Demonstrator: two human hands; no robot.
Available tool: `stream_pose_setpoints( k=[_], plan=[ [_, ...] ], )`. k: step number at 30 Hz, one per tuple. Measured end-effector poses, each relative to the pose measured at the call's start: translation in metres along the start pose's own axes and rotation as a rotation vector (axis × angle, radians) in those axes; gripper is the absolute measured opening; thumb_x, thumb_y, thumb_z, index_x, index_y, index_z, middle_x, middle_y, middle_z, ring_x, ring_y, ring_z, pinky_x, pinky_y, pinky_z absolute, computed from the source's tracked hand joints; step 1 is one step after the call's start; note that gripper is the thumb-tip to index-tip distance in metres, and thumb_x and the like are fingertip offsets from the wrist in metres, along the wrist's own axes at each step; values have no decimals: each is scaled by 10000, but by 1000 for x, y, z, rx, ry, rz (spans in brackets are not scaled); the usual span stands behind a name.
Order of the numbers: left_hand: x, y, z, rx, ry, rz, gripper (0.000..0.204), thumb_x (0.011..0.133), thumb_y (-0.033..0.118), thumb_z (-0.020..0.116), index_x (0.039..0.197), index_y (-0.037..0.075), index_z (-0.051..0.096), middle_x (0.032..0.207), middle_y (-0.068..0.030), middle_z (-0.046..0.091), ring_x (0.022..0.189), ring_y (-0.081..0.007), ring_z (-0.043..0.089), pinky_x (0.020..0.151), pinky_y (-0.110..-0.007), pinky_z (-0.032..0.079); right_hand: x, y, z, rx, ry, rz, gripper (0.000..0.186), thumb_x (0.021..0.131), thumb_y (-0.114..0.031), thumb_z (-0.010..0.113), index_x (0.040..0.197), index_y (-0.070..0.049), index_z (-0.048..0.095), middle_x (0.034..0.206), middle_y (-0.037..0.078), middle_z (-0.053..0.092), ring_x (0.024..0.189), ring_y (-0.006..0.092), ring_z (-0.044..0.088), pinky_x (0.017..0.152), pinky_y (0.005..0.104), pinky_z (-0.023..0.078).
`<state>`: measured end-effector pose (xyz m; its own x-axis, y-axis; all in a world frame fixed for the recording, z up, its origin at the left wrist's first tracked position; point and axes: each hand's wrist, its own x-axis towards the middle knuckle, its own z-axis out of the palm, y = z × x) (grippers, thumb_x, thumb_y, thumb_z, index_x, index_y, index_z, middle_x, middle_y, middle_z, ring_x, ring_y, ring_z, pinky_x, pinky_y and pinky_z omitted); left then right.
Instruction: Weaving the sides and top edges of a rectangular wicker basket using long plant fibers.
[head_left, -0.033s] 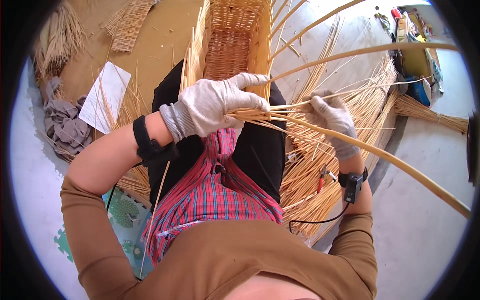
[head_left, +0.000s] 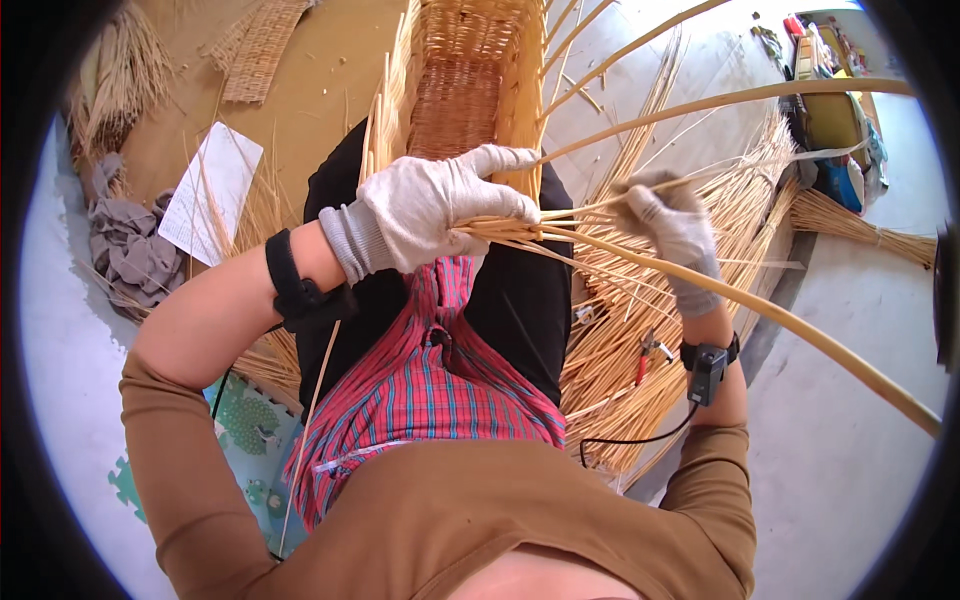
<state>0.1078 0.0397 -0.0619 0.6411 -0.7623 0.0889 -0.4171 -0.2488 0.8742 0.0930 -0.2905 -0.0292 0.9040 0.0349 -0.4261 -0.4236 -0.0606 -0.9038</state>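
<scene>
An open woven wicker basket with long upright stakes rests between my legs. My gloved left hand is closed on a gathered bunch of pale reeds at the basket's near end. A thick curved rod runs out from that bunch toward the lower right. My gloved right hand, slightly blurred, is closed with thumb and fingertips on a thin strand right of the bunch. Another bent rod arches above it.
Loose reeds with pliers among them lie at my right. A tied bundle and piled containers are farther right. At left are a written sheet, grey cloth, woven panels and straw.
My right hand has moved slightly up and to the right, shifting the thin strand. My left hand and the basket stay where they were.
</scene>
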Motion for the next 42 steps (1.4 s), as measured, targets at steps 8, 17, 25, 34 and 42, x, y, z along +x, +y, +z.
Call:
stream_pose_setpoints(
  k=[8,17,25,34,42],
  plan=[
    [-6,11,-1,320,-47,-51,448,833,149,760,1257,286,708,1501,-90,530,906,-322,734,806,-401,619,36,-65,141,-1368,-215,-843,581,849,31,720,1401,-134,649,1193,124,705,1039,254,709,841,350,574],
    [-16,-1,8,432,136,186,311,883,214,739,1188,277,734,1491,-160,573,689,-302,727,597,-370,602,44,-41,45,-559,-517,-320,618,1136,-469,274,1356,-33,652,1081,86,741,1002,162,659,976,326,516],
    [-19,8,12,473,189,157,231,896,187,720,1122,226,743,1401,-127,642,716,-287,719,640,-376,595,41,-97,71,-294,-548,-934,234,971,-47,678,1194,5,630,1016,42,651,951,138,615,871,262,512],
    [-15,1,8,347,215,254,196,818,98,768,1007,116,719,1341,-66,713,890,-201,709,793,-358,519,90,-6,33,-281,-5,-193,307,900,-323,833,878,-68,663,735,-35,557,660,72,470,657,226,417],
    [-17,-6,24,443,353,250,204,816,177,811,991,147,711,1262,-23,751,851,-184,694,846,-373,531,103,-18,66,-454,-58,-392,343,960,-322,756,1179,-63,702,844,89,717,805,183,715,683,345,564]
  ],
)
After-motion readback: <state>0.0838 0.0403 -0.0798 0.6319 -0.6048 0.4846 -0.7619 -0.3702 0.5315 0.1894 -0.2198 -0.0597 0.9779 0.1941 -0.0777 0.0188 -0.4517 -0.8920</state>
